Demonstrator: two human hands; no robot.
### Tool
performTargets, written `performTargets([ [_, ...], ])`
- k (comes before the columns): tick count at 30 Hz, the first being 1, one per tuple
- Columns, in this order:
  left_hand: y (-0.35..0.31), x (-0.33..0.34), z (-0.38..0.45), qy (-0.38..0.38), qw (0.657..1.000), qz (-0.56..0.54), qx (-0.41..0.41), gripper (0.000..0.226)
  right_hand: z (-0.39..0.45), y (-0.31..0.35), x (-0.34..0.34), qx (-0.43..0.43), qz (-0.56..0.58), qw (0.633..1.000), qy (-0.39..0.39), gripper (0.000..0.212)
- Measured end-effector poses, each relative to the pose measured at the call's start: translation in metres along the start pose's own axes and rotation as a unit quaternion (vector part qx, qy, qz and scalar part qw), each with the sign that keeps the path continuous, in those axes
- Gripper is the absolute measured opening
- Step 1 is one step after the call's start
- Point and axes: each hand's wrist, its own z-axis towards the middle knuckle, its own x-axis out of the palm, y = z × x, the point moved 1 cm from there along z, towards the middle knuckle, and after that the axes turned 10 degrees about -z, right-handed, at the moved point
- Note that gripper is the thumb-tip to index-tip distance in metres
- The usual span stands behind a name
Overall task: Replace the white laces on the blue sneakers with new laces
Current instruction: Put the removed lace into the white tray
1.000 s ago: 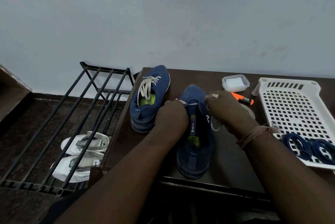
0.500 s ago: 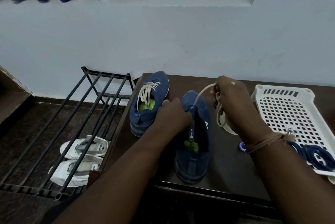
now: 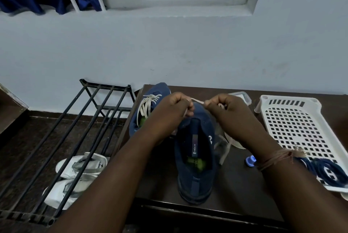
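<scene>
Two blue sneakers stand on a dark table (image 3: pixel 235 191). The near sneaker (image 3: pixel 195 159) has no lace in its eyelets. Above its toe my left hand (image 3: pixel 177 108) and my right hand (image 3: pixel 222 108) each pinch the white lace (image 3: pixel 196 100), a short length stretched between them. The rest of the lace hangs down under my right hand beside the sneaker. The far sneaker (image 3: pixel 150 108), left of my left hand, still carries its white lace. Coiled dark blue laces (image 3: pixel 327 170) lie in the white tray at the right.
A white perforated tray (image 3: pixel 293 119) sits at the table's right. A clear lidded box (image 3: pixel 243 97) is behind my right hand, a small blue cap (image 3: pixel 250 161) beside my wrist. A black metal rack (image 3: pixel 75 138) stands left, white sandals (image 3: pixel 75 176) beneath it.
The lace has come free of the near sneaker. My left hand left the sneaker and rose to grip the lace beside my right hand. The view tilted upward.
</scene>
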Motion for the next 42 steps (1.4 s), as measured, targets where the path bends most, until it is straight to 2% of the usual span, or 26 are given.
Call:
performTargets([
  [4,0.004,0.003,0.0,-0.005,0.999,-0.011,-0.044,0.023,-0.003,-0.009,0.01,0.001,-0.109,0.991,0.072,0.026],
  [6,0.007,0.003,-0.002,0.012,0.997,-0.013,-0.078,0.023,-0.004,-0.011,0.012,-0.014,-0.141,0.987,0.079,0.021],
  [9,0.007,0.0,-0.002,0.035,0.994,-0.038,-0.098,0.026,-0.004,-0.005,0.013,-0.016,-0.078,0.994,0.076,0.011],
  [12,0.003,0.0,-0.005,0.052,0.985,-0.11,-0.123,0.027,-0.003,0.004,0.012,-0.015,0.019,0.998,0.063,0.006],
  [15,0.001,-0.001,-0.008,0.111,0.967,-0.174,-0.15,0.021,0.0,0.009,0.007,-0.012,0.087,0.996,-0.004,0.009],
  [18,-0.001,-0.002,-0.011,0.179,0.952,-0.196,-0.155,0.016,0.002,0.003,0.004,-0.009,0.097,0.994,-0.05,0.01],
  [20,-0.003,-0.001,-0.011,0.194,0.942,-0.234,-0.144,0.016,0.0,-0.001,0.004,-0.028,0.051,0.998,-0.029,0.013],
  [24,-0.005,-0.002,-0.005,0.127,0.925,-0.343,-0.106,0.025,-0.006,0.002,0.012,-0.105,-0.05,0.992,0.058,0.022],
  [28,0.001,-0.002,0.003,0.033,0.912,-0.403,-0.066,0.028,-0.011,0.008,0.021,-0.131,-0.105,0.977,0.133,0.021],
  [32,0.011,-0.003,0.005,-0.04,0.968,-0.248,0.014,0.035,-0.017,0.014,0.021,-0.156,-0.13,0.968,0.145,0.019],
  [36,0.013,-0.001,0.003,-0.067,0.991,-0.088,0.07,0.031,-0.018,0.016,0.012,-0.176,-0.131,0.969,0.118,0.014],
  [40,0.013,0.002,-0.002,-0.025,0.982,0.125,0.139,0.02,-0.013,0.011,0.009,-0.187,-0.152,0.97,-0.006,0.009],
  [42,0.011,0.006,-0.004,0.02,0.989,0.104,0.107,0.024,-0.01,0.01,0.007,-0.171,-0.152,0.971,-0.063,0.009],
])
